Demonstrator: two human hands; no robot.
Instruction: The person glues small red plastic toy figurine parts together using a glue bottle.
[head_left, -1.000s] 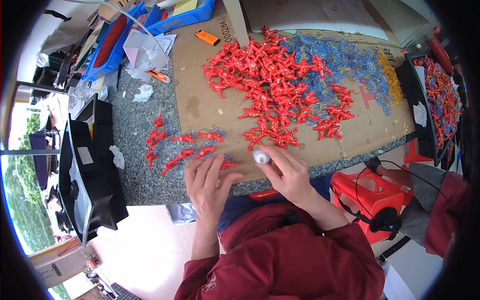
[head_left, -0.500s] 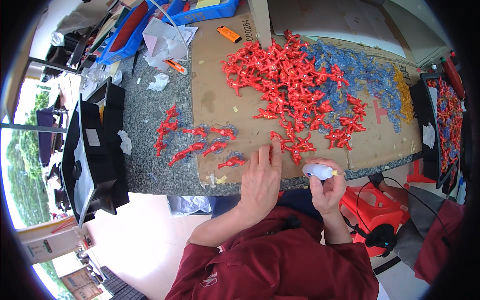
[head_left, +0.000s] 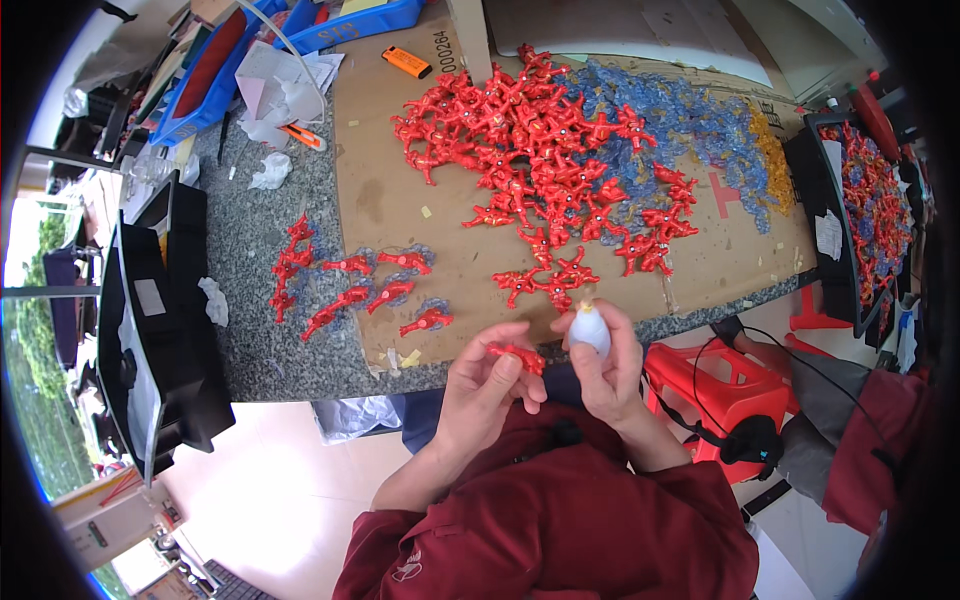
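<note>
Between the thumb and fingers of my left hand (head_left: 482, 385) is a small red figurine (head_left: 520, 357), held just off the table's front edge. My right hand (head_left: 612, 370) is closed round a small white squeeze bottle (head_left: 589, 328), its yellowish tip pointing up and away from me. Beyond both hands a big heap of like red figurines (head_left: 520, 130) lies on the cardboard sheet (head_left: 400, 210). To the left, several red figurines (head_left: 350, 297) with clear bluish pieces attached lie apart from the heap.
Clear blue pieces (head_left: 650, 110) and yellow pieces (head_left: 770, 150) are piled right of the heap. A black bin of parts (head_left: 830, 260) stands at the right, black trays (head_left: 165, 350) at the left. An orange cutter (head_left: 303, 137) and crumpled paper lie far left. A red stool (head_left: 715, 400) stands below.
My left hand has picked up a red figurine and drawn it back toward me. My right hand has turned the bottle from lying sideways to tip up. The view has shifted a little.
</note>
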